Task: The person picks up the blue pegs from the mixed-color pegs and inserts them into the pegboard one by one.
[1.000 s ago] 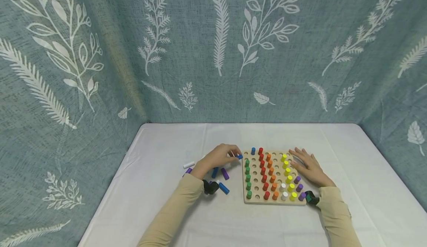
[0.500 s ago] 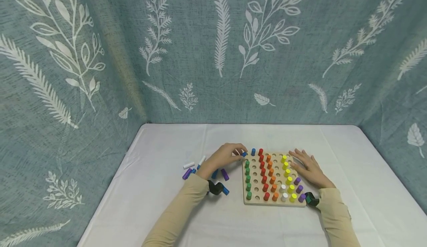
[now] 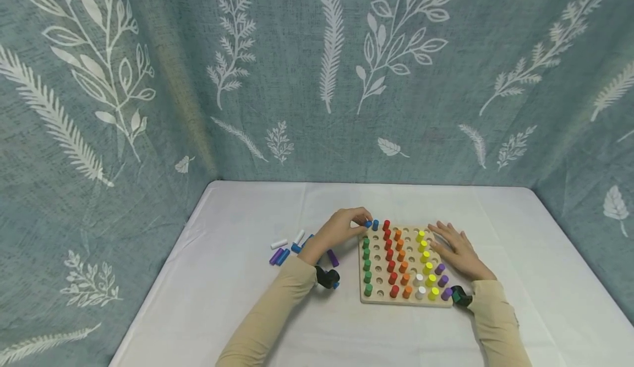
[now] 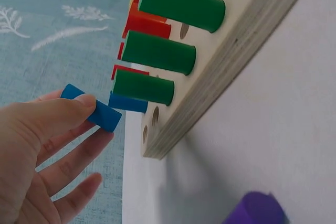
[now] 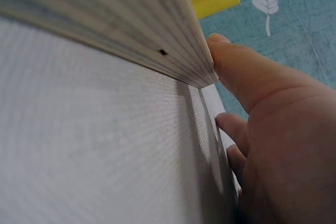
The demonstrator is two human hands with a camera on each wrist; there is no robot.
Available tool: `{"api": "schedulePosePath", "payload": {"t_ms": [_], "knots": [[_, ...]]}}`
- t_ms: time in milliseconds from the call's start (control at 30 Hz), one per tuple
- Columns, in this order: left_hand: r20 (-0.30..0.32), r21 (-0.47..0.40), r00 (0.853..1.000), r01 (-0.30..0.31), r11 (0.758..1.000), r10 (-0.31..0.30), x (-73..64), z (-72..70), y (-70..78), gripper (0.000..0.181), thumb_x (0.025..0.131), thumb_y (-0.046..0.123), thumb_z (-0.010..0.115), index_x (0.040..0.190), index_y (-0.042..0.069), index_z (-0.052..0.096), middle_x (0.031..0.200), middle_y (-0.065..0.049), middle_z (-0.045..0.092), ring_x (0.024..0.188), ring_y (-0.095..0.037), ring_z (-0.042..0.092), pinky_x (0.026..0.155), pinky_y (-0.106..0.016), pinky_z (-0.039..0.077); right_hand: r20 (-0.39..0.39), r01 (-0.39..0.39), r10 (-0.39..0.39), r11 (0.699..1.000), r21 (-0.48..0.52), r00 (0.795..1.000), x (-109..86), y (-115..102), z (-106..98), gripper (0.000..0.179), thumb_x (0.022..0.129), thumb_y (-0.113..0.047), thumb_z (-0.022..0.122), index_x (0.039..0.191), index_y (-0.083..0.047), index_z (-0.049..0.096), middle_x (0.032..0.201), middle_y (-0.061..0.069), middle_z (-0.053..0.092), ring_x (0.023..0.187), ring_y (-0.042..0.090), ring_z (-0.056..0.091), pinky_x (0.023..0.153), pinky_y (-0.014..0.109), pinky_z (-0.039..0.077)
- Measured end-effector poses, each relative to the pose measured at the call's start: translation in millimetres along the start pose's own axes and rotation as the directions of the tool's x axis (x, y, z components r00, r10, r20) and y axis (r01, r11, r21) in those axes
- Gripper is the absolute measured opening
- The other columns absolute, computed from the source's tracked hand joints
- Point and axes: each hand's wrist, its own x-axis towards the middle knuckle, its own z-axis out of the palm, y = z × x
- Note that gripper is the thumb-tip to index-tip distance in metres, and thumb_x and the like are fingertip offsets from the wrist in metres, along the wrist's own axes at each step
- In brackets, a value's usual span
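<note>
My left hand [image 3: 343, 227] pinches a blue peg [image 4: 105, 115] between thumb and fingers, over the far left corner of the wooden pegboard [image 3: 396, 301]. In the left wrist view the peg is tilted and its lower end stands apart from the bare corner holes [image 4: 145, 134]. Close by, another blue peg [image 3: 375, 225] stands in the far row, and a column of green pegs [image 4: 144, 86] lines the left edge. My right hand [image 3: 460, 252] lies at the board's right side with fingers spread; its thumb [image 5: 236, 61] touches the board's edge.
Loose white [image 3: 279, 244], purple [image 3: 276, 256] and blue pegs [image 3: 283, 257] lie on the white tablecloth [image 3: 238, 218] left of the board, some behind the left forearm. Red [image 3: 391, 267], orange [image 3: 404, 266], yellow [image 3: 428, 268] and purple pegs [image 3: 443, 281] stand upright in the board.
My left hand has moved right and away from me, carrying the blue peg from beside the board to above its far left corner. The right hand has stayed at the right edge.
</note>
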Motion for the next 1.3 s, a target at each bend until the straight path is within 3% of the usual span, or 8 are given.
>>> {"api": "schedulePosePath", "payload": {"t_ms": [300,567,900,1300], "knots": [[0.015,-0.018,1.0,-0.008,1.0,0.008,7.1,10.1,0.2,0.022,0.088,0.012,0.063,0.109,0.011,0.06,0.103,-0.006,0.066,0.096,-0.021,0.062,0.084,-0.034,0.051,-0.006,-0.005,0.005,1.0,-0.003,1.0,-0.8,4,2,0.057,0.094,-0.039,0.051,0.143,-0.016,0.035,0.151,0.023,0.016,0.139,0.044,0.003,0.109,0.059,-0.009],[0.006,-0.01,1.0,0.023,1.0,-0.023,8.0,17.9,1.7,0.019,0.087,0.013,0.065,0.105,0.013,0.059,0.098,-0.003,0.067,0.091,-0.018,0.064,0.077,-0.023,0.05,0.002,-0.014,0.014,1.0,0.0,1.0,-4.5,1,2,0.057,0.094,-0.039,0.05,0.143,-0.015,0.035,0.151,0.024,0.015,0.139,0.044,0.003,0.109,0.059,-0.009],[0.022,-0.027,0.999,0.04,0.999,-0.04,9.2,20.3,5.3,0.019,0.087,0.014,0.066,0.105,0.011,0.059,0.098,-0.005,0.066,0.093,-0.019,0.065,0.079,-0.023,0.051,-0.007,-0.003,0.003,1.0,0.006,1.0,-2.1,2,0,0.057,0.094,-0.039,0.051,0.143,-0.015,0.036,0.151,0.024,0.016,0.139,0.044,0.003,0.109,0.059,-0.009],[0.042,-0.002,0.998,0.039,0.999,-0.038,15.5,22.5,0.1,0.016,0.087,0.015,0.066,0.102,0.015,0.062,0.094,0.0,0.068,0.087,-0.011,0.063,0.076,-0.021,0.049,-0.014,0.012,-0.012,1.0,0.004,1.0,-0.2,-2,0,0.057,0.094,-0.037,0.052,0.142,-0.013,0.036,0.15,0.026,0.017,0.139,0.045,0.004,0.109,0.059,-0.008]]}}
